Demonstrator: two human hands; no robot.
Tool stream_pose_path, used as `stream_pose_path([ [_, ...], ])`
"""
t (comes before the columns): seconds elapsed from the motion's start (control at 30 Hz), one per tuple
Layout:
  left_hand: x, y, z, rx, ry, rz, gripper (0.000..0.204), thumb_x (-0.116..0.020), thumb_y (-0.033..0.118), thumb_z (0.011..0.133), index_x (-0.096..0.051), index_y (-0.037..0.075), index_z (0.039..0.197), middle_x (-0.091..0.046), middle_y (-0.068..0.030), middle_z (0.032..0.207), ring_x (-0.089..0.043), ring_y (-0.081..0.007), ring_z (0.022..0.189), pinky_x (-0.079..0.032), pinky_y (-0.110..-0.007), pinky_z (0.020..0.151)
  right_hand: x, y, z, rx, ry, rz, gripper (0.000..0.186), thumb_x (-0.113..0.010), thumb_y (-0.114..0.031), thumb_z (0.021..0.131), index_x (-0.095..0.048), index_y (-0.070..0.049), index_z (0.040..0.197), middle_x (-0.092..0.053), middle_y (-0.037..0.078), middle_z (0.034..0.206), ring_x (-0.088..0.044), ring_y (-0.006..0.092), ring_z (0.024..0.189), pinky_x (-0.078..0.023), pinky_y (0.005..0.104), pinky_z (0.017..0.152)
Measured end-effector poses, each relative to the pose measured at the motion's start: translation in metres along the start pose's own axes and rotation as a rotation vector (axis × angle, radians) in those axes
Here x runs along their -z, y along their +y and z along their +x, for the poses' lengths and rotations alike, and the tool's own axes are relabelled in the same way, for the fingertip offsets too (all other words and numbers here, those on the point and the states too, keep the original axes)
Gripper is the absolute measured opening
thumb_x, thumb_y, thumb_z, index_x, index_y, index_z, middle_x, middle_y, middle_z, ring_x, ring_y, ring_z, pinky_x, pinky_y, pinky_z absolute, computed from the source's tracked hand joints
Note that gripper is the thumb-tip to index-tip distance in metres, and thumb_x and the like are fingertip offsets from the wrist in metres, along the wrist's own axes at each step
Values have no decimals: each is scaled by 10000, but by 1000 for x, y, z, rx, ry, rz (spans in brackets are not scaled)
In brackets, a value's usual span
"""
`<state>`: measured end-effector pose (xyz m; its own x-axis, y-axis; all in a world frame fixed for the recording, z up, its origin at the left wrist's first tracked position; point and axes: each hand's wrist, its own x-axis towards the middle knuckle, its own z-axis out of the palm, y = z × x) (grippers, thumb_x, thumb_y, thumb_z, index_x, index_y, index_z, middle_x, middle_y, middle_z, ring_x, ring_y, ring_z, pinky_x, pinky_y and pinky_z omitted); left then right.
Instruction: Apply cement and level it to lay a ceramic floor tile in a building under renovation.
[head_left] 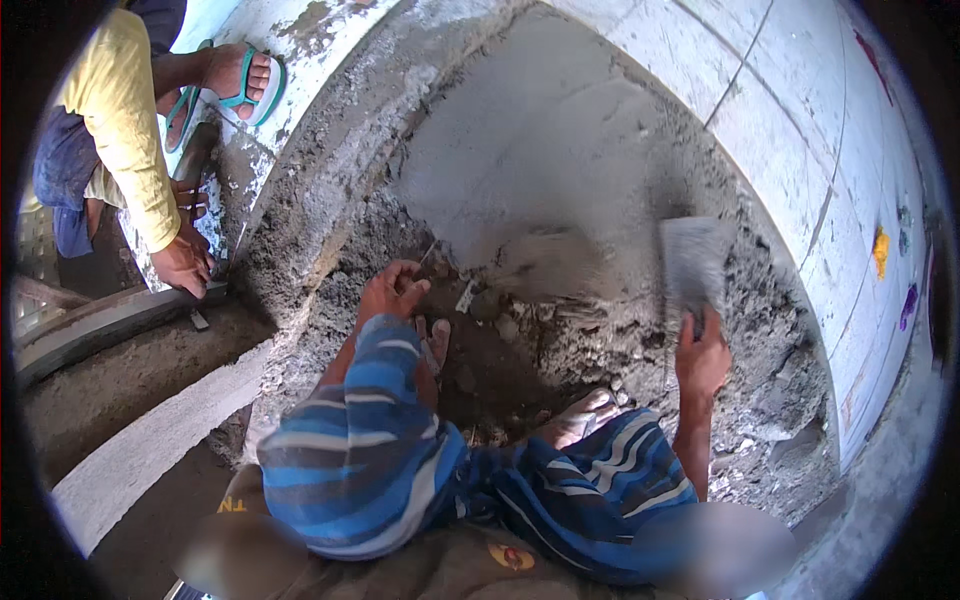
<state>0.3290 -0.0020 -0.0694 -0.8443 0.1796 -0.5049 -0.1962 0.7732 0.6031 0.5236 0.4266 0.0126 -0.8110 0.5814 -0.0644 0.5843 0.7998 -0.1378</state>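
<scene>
The trowel [692, 262] is over the right side of the surface, near its right edge, its blade pointing toward the far end. The blade is blurred, and whether it touches the mortar below cannot be told. The right hand [703, 355] is closed around its handle, directly on the near side of the blade. The left hand [393, 292] is well apart from both, off to the left and just beyond the left knee [345, 440]. Its fingers are curled; a thin sliver [430, 250] shows by the fingertips, but I cannot tell whether they grip it.

Smooth grey mortar [540, 130] covers the surface from its far corner to its middle. Rough, crumbly mortar [765, 350] runs along the right edge and across the near part, where the person's right foot [585, 415] rests between the hands. A small pale scrap [466, 296] lies just right of the left hand.

White tiles [790, 120] border the right edge. Beyond the left edge, a co-worker in a yellow sleeve [125, 130] and green-strapped sandals [266, 98] lowers a hand [183, 262] to a curved ledge [120, 322].
</scene>
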Motion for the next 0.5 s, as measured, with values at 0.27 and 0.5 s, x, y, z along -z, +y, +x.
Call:
stream_pose_path([
  [0.27,-1,-11,2,-24,-46,-233,450,-770,264,822,-624,77,1204,-658,-47,885,-606,-165,818,-513,-343,785,-3,-72,-22,428,-130,335,359,-702,-268,884,-636,-99,1192,-705,190,983,-700,382,819,-563,419,680],
  [0.5,-7,-7,18,4,-76,-360,489,-788,237,832,-597,54,1244,-643,-24,898,-591,-141,840,-506,-333,791,-55,-117,34,561,-225,94,295,-647,-311,905,-600,-111,1117,-679,166,812,-660,381,650,-513,499,566],
])
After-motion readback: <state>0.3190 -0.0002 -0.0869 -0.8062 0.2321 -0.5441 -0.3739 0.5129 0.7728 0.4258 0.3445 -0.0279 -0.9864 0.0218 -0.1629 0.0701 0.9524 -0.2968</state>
